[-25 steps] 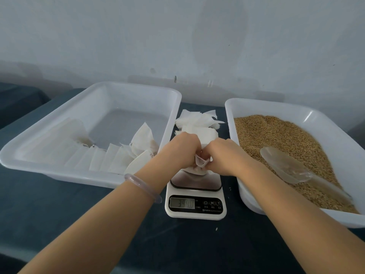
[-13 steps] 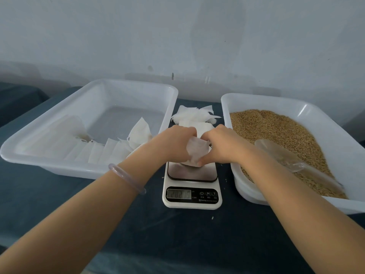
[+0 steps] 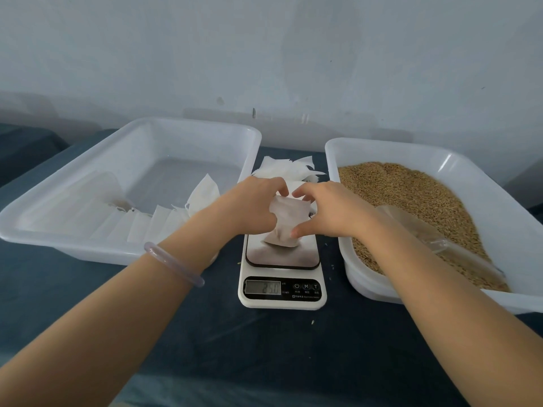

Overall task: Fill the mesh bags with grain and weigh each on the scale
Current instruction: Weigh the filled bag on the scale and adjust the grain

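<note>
A: layout?
B: Dark worktop [image 3: 88, 304]. On it, left tray [image 3: 132, 133] with white bags [image 3: 141, 227] lined along its near wall. The right tray [image 3: 484, 183] holds the grain [image 3: 411, 195], with a clear scoop [image 3: 426, 233] lying on it. Between the trays sits the scale [image 3: 282, 301], and a loose pile of empty bags [image 3: 282, 167] just behind it.
A: hands?
B: My left hand [image 3: 249, 204] and right hand [image 3: 332, 210] are close together over the scale plate, both pinching the mesh bag [image 3: 286, 220] from opposite sides. Bag bottom rests on the plate.
A: reading?
B: The display [image 3: 263, 287] is lit. Digits are blurred, looks like 250, can't confirm.
</note>
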Demonstrator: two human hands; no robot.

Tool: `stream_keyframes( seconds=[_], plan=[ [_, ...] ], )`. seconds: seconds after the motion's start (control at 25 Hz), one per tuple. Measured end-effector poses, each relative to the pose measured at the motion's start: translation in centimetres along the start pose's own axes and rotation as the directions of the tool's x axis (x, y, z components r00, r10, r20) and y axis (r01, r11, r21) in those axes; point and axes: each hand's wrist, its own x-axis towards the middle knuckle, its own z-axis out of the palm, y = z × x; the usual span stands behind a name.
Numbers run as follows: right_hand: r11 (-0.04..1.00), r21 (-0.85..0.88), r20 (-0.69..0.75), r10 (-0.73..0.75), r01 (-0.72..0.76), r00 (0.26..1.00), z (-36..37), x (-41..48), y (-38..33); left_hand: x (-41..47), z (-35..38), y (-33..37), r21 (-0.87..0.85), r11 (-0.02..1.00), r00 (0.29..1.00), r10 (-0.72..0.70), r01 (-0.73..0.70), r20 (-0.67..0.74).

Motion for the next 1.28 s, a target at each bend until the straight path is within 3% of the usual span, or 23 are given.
stream_keyframes(
  seconds=[0.36, 0.96, 1.12, 1.28],
  plan=[
    [1.0, 0.008, -0.022, -0.003, 0.003, 1.0, 0.3, 0.0, 0.2, 0.1, 0.2, -0.6, -0.037, 0.999, 0.998, 0.003, -0.005, -0.067],
    [1.0, -0.013, -0.024, -0.022, 0.022, 0.999, 0.5, 0.2, 0.5, 0.3, 0.3, -0.8, -0.081, 0.996, 0.997, -0.035, 0.029, -0.065],
    [1.0, 0.007, -0.024, -0.01, 0.01, 1.0, 1.0, 0.5, 0.8, 0.6, 0.9, -0.8, -0.15, 0.987, 0.991, -0.071, 0.053, -0.117],
    [0.992, 0.122, -0.119, -0.005, 0.02, 0.993, 1.0, 0.4, 1.3, 0.3, 0.7, -1.3, -0.297, 0.952, 0.985, -0.119, 0.077, -0.126]
  ],
)
